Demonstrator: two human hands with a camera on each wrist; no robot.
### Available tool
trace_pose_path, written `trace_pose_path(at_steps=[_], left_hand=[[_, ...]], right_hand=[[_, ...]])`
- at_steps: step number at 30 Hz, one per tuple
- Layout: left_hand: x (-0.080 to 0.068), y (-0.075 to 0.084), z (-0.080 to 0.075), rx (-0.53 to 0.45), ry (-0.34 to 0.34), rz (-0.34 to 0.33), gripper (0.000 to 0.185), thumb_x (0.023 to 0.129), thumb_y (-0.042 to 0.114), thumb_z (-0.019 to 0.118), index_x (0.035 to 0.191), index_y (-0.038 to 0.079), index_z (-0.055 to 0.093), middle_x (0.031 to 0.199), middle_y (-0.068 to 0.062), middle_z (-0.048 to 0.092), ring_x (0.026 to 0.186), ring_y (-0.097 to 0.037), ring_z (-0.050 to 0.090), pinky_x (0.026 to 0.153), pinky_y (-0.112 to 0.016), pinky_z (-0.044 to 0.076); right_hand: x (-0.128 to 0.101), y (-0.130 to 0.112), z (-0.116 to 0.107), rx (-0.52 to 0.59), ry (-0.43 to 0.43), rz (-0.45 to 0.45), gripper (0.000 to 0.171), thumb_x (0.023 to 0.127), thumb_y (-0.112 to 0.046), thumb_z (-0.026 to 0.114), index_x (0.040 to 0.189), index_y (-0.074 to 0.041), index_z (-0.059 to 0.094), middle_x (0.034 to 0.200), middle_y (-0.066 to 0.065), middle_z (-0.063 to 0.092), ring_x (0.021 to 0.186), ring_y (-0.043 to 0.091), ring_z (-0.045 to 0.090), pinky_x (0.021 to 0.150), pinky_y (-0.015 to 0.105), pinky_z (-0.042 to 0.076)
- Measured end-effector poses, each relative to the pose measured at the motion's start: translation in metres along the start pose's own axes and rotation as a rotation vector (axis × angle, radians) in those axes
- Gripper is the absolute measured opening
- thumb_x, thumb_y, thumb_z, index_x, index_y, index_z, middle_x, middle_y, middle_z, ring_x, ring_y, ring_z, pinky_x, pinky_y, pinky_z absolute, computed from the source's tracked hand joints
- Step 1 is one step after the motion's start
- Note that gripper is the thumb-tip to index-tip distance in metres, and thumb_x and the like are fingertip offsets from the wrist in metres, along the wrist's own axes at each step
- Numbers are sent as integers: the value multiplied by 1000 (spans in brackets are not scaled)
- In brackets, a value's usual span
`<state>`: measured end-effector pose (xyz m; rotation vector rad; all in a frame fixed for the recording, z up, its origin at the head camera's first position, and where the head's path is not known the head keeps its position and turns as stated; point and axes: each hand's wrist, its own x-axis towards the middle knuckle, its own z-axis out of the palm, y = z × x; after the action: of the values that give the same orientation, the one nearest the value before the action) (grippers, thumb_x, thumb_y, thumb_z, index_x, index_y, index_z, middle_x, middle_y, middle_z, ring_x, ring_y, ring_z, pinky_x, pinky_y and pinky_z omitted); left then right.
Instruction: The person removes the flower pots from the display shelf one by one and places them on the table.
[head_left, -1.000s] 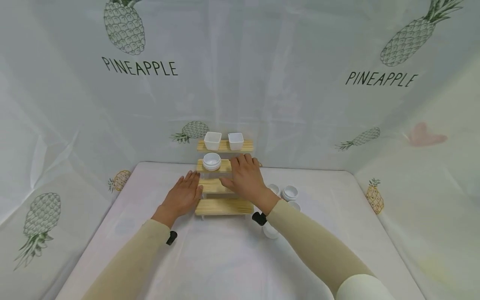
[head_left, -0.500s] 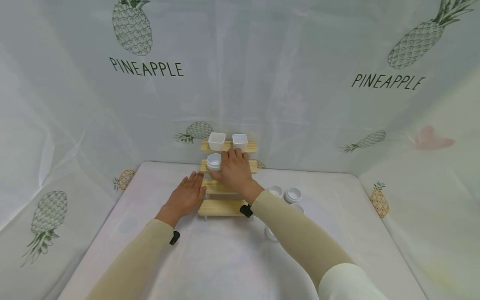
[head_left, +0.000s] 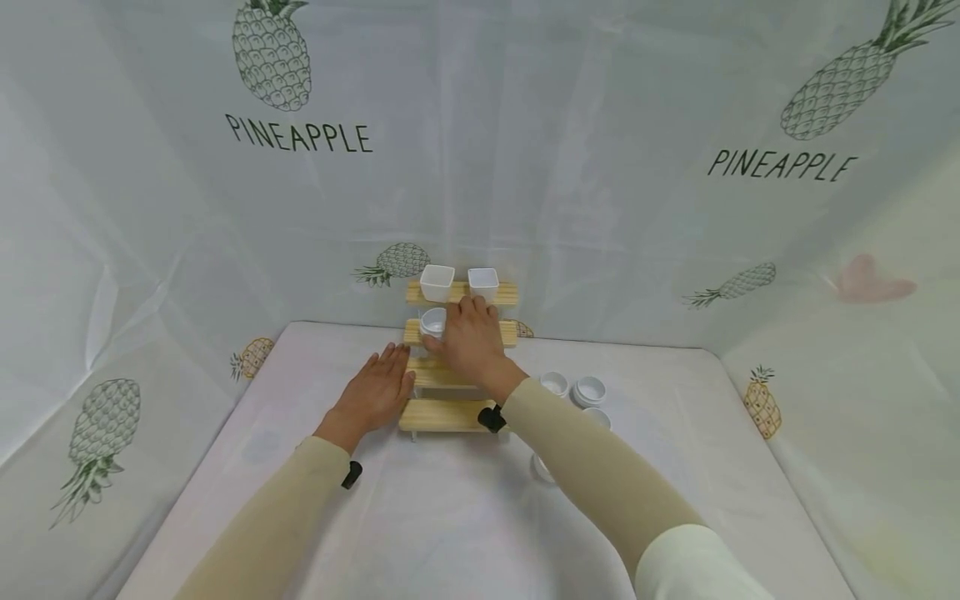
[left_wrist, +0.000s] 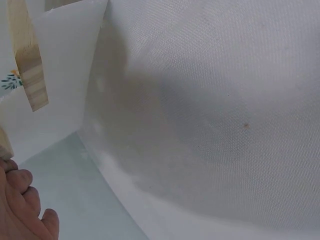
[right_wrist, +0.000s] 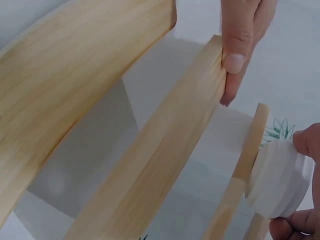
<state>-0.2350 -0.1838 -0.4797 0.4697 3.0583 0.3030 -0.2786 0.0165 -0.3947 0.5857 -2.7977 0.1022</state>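
Observation:
A four-step wooden rack (head_left: 442, 414) stands at the middle of the white-covered table (head_left: 450, 517). Two square white cups (head_left: 437, 282) (head_left: 483, 283) sit on its top step. A round ribbed white bowl (head_left: 431, 320) (right_wrist: 277, 177) sits on the second step. My right hand (head_left: 465, 340) reaches over the rack and pinches this bowl between fingers (right_wrist: 306, 142) and thumb. My left hand (head_left: 375, 390) lies with straight fingers against the rack's left end, its thumb (right_wrist: 235, 50) pressing a step's edge. The left wrist view shows only cloth, a wooden edge (left_wrist: 27, 65) and my left fingertips (left_wrist: 20, 210).
Several round white bowls (head_left: 588, 390) lie on the table right of the rack, partly behind my right sleeve (head_left: 600, 475). Pineapple-printed sheets (head_left: 300, 133) wall in the table at the back and both sides.
My right hand has moved left along the second step and closed on the round bowl. The left hand stays against the rack's left end.

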Motion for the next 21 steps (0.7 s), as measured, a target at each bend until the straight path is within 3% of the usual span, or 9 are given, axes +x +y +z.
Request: trace_pose_path(at_steps=[11, 21], left_hand=[[0, 2, 0, -16, 0, -6, 69, 116, 44, 18, 168, -1, 15, 175, -19, 20, 164, -35, 14, 134, -53, 14], [-2, 2, -2, -12, -7, -11, 70, 116, 45, 17, 168, -1, 14, 175, -19, 19, 164, -35, 13, 134, -54, 15]], right_hand=[[-5, 13, -4, -15, -12, -10, 75, 95, -69, 65, 125, 0, 67, 112, 11, 63, 108, 29, 51, 93, 44, 47], [-24, 33, -5, -31, 127, -105, 65, 91, -64, 71, 114, -4, 64, 102, 11, 59, 99, 32, 53, 85, 44, 49]])
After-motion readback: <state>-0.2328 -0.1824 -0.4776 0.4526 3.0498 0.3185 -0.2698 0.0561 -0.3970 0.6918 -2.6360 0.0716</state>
